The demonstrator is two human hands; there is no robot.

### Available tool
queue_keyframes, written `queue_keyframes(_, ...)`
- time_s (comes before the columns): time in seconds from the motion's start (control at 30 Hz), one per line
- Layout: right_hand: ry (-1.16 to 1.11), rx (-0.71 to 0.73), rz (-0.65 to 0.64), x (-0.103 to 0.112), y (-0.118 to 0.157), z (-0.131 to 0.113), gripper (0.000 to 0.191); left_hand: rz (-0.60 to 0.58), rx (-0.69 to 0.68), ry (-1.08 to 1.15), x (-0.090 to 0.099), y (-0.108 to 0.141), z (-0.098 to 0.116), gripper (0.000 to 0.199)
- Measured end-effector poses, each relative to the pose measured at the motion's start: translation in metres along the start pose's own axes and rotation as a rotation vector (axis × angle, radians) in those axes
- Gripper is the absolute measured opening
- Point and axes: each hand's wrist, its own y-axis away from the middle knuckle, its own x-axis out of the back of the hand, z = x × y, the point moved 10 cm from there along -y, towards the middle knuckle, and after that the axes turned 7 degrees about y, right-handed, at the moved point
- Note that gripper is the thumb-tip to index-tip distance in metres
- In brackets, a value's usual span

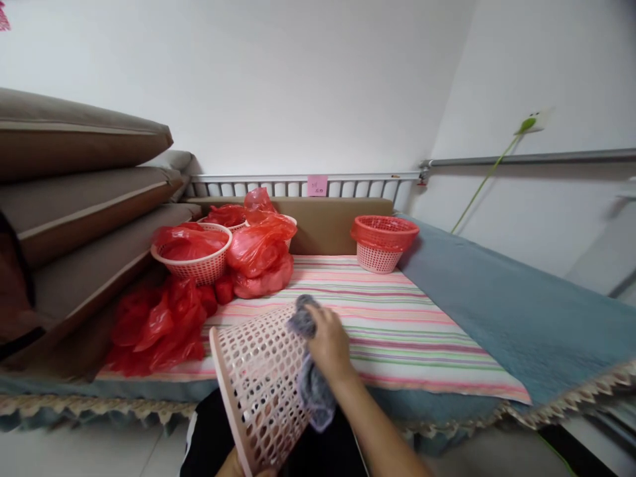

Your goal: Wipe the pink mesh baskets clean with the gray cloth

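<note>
A pale pink perforated plastic basket (263,371) lies tipped on its side over my lap, its rim turned to the left. My left hand (231,464) grips it low at the rim; only part of the hand shows at the bottom edge. In my right hand (328,338) is a bunched grey cloth (318,394), pressed against the basket's base end on the right. The cloth's lower part hangs down along the basket's side.
A striped cloth (397,338) covers the seat. On the left are red plastic bags (159,324) and bag-lined baskets (196,268), beside stacked cushions (74,205). A basket with a red bag over its rim (380,258) stands at the back right. Blue fabric (497,278) covers the right side.
</note>
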Motion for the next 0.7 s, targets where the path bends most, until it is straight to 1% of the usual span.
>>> queue_keyframes(0.03,0.045,-0.070,0.015,0.004,-0.008,0.020,0.053,-0.068,-0.021,0.011,-0.007,-0.001,0.002,0.070)
queue_keyframes(0.07,0.084,-0.097,0.021,0.007,-0.013,0.033,0.052,-0.121,-0.041,0.029,-0.013,-0.002,0.007,0.071)
queue_keyframes(0.1,0.117,-0.106,0.020,0.008,-0.016,0.040,0.052,-0.142,-0.058,0.055,-0.018,-0.003,0.015,0.072)
queue_keyframes(0.13,0.143,-0.097,0.018,0.009,-0.015,0.043,0.053,-0.132,-0.066,0.086,-0.021,-0.004,0.026,0.074)
queue_keyframes(0.17,0.159,-0.080,0.016,0.008,-0.013,0.043,0.053,-0.078,-0.071,0.134,-0.021,-0.005,0.039,0.077)
queue_keyframes(0.23,0.165,-0.058,0.015,0.008,-0.007,0.041,0.055,0.054,-0.097,0.203,-0.018,-0.005,0.068,0.071)
queue_keyframes(0.3,0.145,-0.069,0.013,0.008,-0.004,0.042,0.054,0.110,-0.121,0.238,-0.021,-0.003,0.092,0.069)
queue_keyframes(0.37,0.099,-0.102,0.003,0.007,-0.005,0.044,0.049,0.121,-0.114,0.280,-0.026,-0.002,0.101,0.068)
queue_keyframes(0.43,0.034,-0.137,-0.012,0.006,-0.004,0.039,0.046,0.093,-0.106,0.324,-0.031,-0.001,0.100,0.064)
queue_keyframes(0.47,-0.005,-0.137,-0.025,0.005,-0.002,0.030,0.046,0.071,-0.110,0.338,-0.033,0.000,0.099,0.062)
queue_keyframes(0.5,-0.048,-0.119,-0.045,0.002,0.002,0.015,0.047,0.052,-0.115,0.339,-0.034,0.000,0.097,0.061)
queue_keyframes(0.53,-0.097,-0.082,-0.075,-0.001,0.008,-0.004,0.050,0.057,-0.123,0.321,-0.033,0.001,0.095,0.061)
queue_keyframes(0.6,-0.203,0.039,-0.156,-0.009,0.028,-0.054,0.061,0.133,-0.138,0.254,-0.020,0.003,0.091,0.058)
queue_keyframes(0.67,-0.300,0.184,-0.239,-0.017,0.053,-0.103,0.065,0.238,-0.150,0.186,-0.001,0.006,0.085,0.051)
queue_keyframes(0.7,-0.311,0.224,-0.255,-0.019,0.064,-0.119,0.065,0.277,-0.159,0.162,0.008,0.007,0.081,0.048)
